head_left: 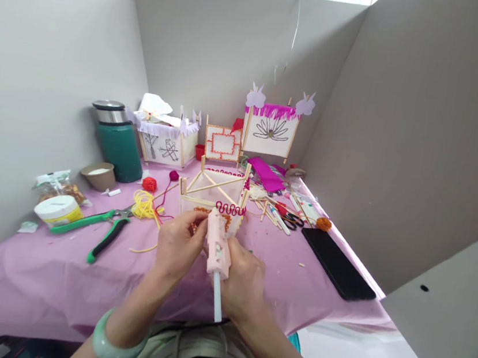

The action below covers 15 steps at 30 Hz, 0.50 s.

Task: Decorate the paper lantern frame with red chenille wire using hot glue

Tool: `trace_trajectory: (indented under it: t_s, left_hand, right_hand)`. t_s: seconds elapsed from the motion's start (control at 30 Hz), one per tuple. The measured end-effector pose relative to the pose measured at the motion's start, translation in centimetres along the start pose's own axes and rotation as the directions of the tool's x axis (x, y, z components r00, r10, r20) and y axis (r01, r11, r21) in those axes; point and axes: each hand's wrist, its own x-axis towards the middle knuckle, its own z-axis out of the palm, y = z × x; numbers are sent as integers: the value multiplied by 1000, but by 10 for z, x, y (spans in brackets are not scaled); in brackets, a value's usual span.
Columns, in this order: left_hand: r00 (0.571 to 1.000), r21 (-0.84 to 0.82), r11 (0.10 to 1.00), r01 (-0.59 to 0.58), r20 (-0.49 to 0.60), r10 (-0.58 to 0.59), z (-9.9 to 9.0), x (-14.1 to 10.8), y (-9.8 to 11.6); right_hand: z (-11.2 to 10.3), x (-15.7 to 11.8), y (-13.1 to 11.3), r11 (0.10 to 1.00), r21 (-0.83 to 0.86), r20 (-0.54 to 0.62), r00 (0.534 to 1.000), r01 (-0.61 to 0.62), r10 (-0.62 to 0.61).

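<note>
Head view: glue gun (218,246) blocks frame (214,190).

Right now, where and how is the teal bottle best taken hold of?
Probably around the body of the teal bottle, below its silver neck, from the near right: the body looks round and stands upright, while the small bowl and the left wall crowd its left.

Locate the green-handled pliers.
In the head view, the green-handled pliers lie on the left of the table, between the white-lidded tub and the yellow yarn.
</note>
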Motion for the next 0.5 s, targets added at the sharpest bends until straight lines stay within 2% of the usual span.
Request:
trace_trajectory:
  t_s: [0.27, 0.5]
  left_hand:
    - [998, 16, 999, 28, 52, -29, -7, -3, -4]
    - [966, -158, 964, 213, 179, -184, -13, -3, -19]
  right_hand:
    - [-3, 0, 0, 1000, 20, 26, 999, -25, 24]
    - [1, 0, 1, 999, 15, 26, 999, -33, 33]
